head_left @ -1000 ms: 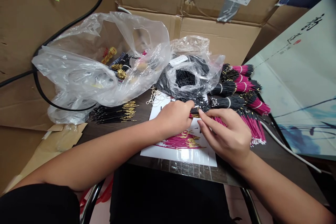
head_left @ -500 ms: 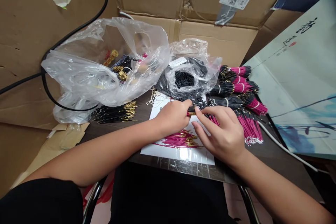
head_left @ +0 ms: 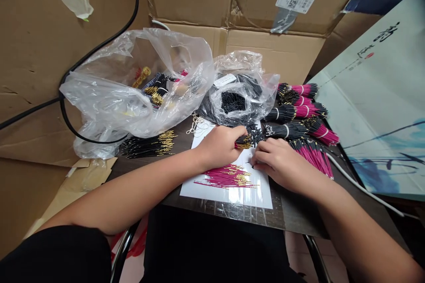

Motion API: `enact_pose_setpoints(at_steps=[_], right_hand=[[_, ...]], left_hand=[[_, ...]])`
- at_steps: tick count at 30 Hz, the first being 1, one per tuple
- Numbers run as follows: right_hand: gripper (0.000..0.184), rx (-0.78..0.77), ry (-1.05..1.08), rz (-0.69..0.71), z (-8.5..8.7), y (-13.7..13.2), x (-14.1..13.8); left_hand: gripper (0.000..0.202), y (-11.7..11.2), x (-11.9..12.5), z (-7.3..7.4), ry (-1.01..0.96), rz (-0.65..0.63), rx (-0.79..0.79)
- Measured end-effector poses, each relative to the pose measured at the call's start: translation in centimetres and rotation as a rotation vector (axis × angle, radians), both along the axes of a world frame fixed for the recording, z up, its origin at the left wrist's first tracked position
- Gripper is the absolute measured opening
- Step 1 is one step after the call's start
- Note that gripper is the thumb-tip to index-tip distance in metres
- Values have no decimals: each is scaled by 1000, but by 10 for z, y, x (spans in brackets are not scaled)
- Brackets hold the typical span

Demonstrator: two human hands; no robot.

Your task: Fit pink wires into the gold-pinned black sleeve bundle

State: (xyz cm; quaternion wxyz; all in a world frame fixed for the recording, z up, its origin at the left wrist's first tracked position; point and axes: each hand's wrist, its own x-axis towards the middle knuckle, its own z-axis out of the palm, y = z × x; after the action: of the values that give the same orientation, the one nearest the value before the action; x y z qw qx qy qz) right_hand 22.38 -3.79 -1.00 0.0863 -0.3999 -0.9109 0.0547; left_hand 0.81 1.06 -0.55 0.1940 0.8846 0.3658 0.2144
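My left hand (head_left: 221, 146) grips a small bunch of black wires with gold pins (head_left: 243, 142) at the top of a white paper sheet (head_left: 226, 196). My right hand (head_left: 279, 163) rests curled on the sheet's right side, a thin black wire tip (head_left: 251, 165) showing at its fingertips. Magenta wires with gold pins (head_left: 227, 177) lie on the sheet below my hands. Short black pieces (head_left: 255, 136) lie heaped just right of my left hand. Tied bundles of black and magenta wires (head_left: 299, 112) fan out to the right.
Loose gold-pinned black wires (head_left: 148, 146) lie left of the sheet, beside a clear plastic bag (head_left: 109, 101). A second bag (head_left: 232, 101) holds black pieces. Flattened cardboard (head_left: 265, 53) stands behind the dark table (head_left: 292, 216), with a black cable (head_left: 99, 53) and a printed board (head_left: 372, 97) at the sides.
My right hand has moved left and down, its fingers closing together on the sheet. My left hand keeps its bunch of wires. The whole view has shifted slightly.
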Motion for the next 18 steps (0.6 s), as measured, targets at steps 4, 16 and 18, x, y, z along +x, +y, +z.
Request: enact_pose_setpoints(at_steps=[4,16,18], right_hand=[[9,28,-7,-32,-4,-1,-6],[28,318,631,-275,20,-20,-14],[32,315,664,-257,20,-24,-16]], left_hand=[[21,-3,0,2,-7,-49,11],[22,-8,4,2,7,-45,-25],[22,-8,4,2,22,-38,-11]])
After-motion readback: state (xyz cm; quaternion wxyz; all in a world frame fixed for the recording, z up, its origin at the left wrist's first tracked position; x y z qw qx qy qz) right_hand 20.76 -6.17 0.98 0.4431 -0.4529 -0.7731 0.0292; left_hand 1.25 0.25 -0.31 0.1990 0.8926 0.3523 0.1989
